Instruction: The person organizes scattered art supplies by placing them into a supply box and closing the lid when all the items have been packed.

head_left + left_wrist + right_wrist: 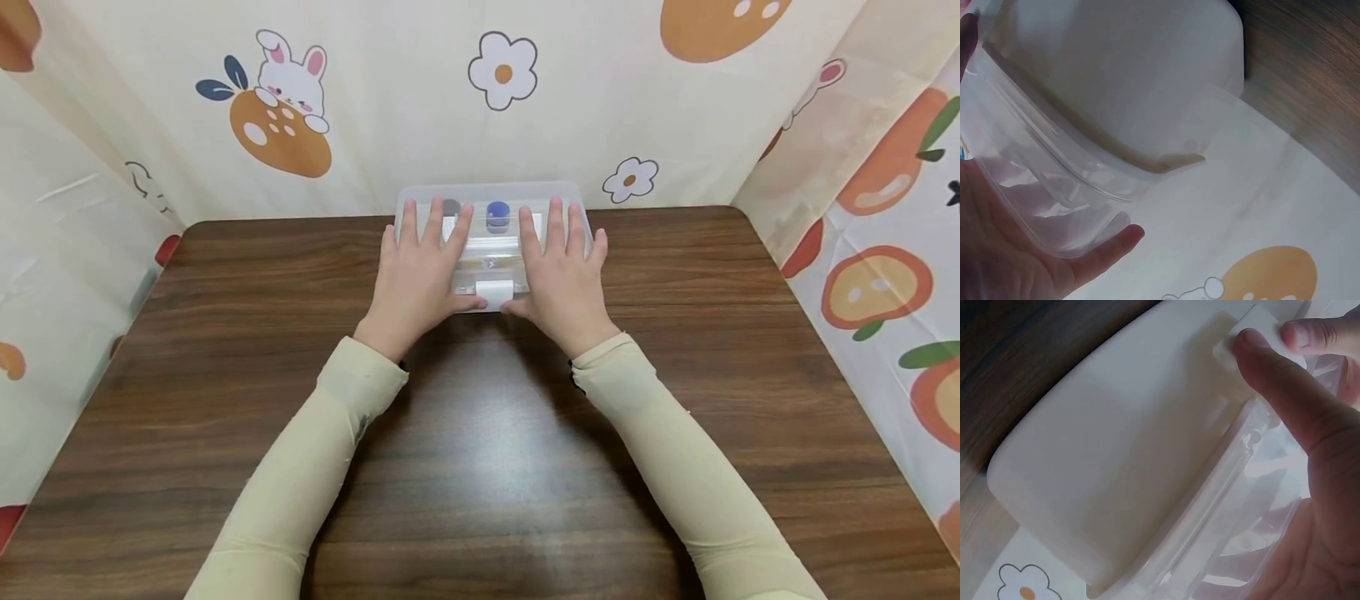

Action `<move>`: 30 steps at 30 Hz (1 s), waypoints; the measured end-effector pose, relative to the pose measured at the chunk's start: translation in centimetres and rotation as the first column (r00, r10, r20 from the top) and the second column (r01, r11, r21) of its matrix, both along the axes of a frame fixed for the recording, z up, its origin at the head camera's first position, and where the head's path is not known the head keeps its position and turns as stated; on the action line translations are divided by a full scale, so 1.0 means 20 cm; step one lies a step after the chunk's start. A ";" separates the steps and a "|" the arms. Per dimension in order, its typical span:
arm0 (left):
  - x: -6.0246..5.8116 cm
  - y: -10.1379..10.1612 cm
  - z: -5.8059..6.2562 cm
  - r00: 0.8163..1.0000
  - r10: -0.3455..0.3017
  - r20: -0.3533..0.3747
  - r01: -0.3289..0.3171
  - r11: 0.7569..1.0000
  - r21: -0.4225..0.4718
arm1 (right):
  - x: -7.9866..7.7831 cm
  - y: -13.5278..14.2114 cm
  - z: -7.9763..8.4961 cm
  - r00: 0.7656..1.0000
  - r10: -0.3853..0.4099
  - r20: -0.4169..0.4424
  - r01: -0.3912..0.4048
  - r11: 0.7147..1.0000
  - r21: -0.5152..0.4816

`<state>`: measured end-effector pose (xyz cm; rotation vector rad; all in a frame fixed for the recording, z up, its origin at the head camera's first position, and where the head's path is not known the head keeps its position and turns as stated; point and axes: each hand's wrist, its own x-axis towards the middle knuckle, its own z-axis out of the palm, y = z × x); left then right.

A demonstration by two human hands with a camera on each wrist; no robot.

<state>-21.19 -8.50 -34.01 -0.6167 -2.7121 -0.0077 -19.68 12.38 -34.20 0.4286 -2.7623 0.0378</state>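
A storage box (491, 190) with a clear domed lid (1054, 187) and a white lower part (1097, 444) stands at the back of the table. My left hand (414, 287) lies over the lid's left half, fingers straight and spread. Over the right half, my right hand (564, 292) mirrors it. Both thumbs meet the white latch (494, 292) at the front; the right wrist view has the thumb tips pressed on it from either side. Through the lid show a blue round-topped item (497, 215) and a grey round one (451, 207), partly covered by fingers.
The dark wooden table (480, 467) ends at a printed curtain (420, 108) right behind the box. More curtain (877, 208) hangs along the right side, and another stretch (75, 208) along the left.
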 end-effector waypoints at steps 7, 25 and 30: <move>0.02 0.00 -0.02 0.999 0.005 -0.052 -0.005 1.000 -0.004 | 0.01 -0.02 -0.02 0.998 -0.040 -0.048 0.041 0.999 0.022; 0.00 -0.02 -0.08 0.999 0.015 0.040 -0.015 1.000 0.001 | 0.00 0.04 -0.01 0.991 -0.038 0.129 0.030 0.998 0.060; 0.04 -0.05 -0.10 0.994 0.014 0.105 -0.017 1.000 0.024 | 0.02 0.10 0.02 0.973 0.047 0.224 -0.056 0.998 0.037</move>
